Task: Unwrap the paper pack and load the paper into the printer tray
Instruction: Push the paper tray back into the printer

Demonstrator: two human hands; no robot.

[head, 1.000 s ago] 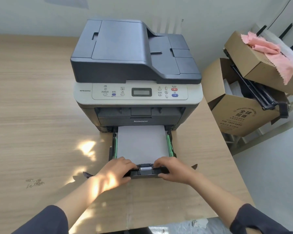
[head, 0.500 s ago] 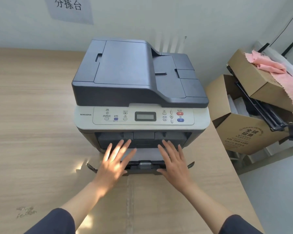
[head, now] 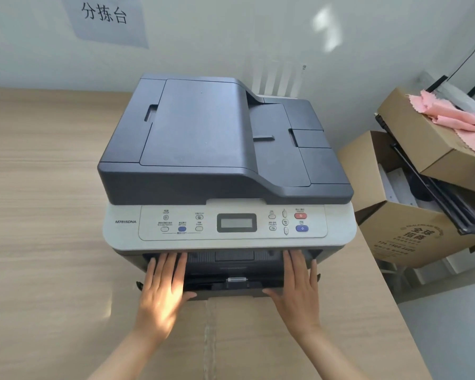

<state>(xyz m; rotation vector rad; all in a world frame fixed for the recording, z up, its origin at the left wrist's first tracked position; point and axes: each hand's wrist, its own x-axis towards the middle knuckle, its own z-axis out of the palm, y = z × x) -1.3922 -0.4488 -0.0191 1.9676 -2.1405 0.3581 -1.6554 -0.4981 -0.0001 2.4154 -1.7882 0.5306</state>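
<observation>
Printer tray [head: 232, 287] sits pushed almost fully into the base of the printer [head: 228, 171], only its dark front lip and a small silver catch showing at the bottom of the machine. Left hand [head: 162, 290] lies flat and spread against the left end of that lip, fingers [head: 163, 266] straight and pointing up onto the dark front panel, gripping nothing, a patch of sunlight across its back. Right hand [head: 298, 290] mirrors it at the right end, palm down, digits extended and slightly apart, thumb stretched inward along the tray edge, also holding nothing. No paper is visible; whatever the tray carries is hidden inside the machine. Both forearms reach in from the lower edge over a flattened sheet of brown cardboard [head: 231, 338] that lies under the printer's front on the wooden worktop [head: 39, 215]. Above the hands runs the pale grey control panel [head: 232, 222] with a small blank display, a red button and blue buttons, and above that the dark scanner lid. Behind the printer, a white sign [head: 104, 17] with Chinese characters hangs on the wall. Off the worktop's right edge stand open cardboard boxes [head: 403, 237], the upper one draped with a pink cloth [head: 455, 116].
</observation>
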